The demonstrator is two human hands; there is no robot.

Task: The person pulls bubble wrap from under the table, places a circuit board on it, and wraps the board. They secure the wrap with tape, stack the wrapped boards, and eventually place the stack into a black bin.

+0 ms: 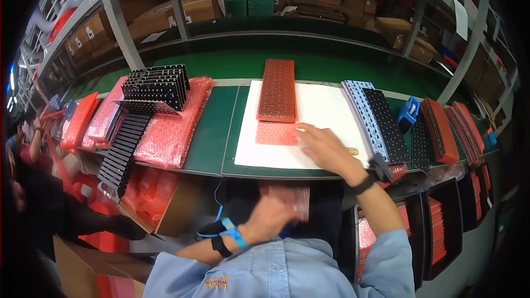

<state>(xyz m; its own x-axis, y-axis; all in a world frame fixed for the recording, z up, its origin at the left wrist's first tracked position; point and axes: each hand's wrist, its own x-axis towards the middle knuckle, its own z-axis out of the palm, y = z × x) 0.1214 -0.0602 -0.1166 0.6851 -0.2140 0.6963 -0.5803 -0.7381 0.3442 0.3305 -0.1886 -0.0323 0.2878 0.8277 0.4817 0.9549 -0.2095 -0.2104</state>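
A white board [251,152] lies on the green bench in front of me. On it rests a stack wrapped in red bubble wrap [277,91], with a flat pink bubble-wrap piece [275,133] showing at its near end. My right hand [324,146] reaches over the board, fingers stretched out, the fingertips at the right edge of that piece. Low in front of my body, my left hand [269,218] is smeared by motion. It grips a blurred, see-through pink bubble-wrap bag [299,201] that sticks out beyond the fingers.
Black slotted panels [157,91] stand on pink bubble wrap [174,138] at left. Blue-white and black dotted panels [386,124], a blue holder [408,111] and red-wrapped stacks [441,129] stand at right. Black bins [444,226] are below. Another person's arm [36,143] shows far left.
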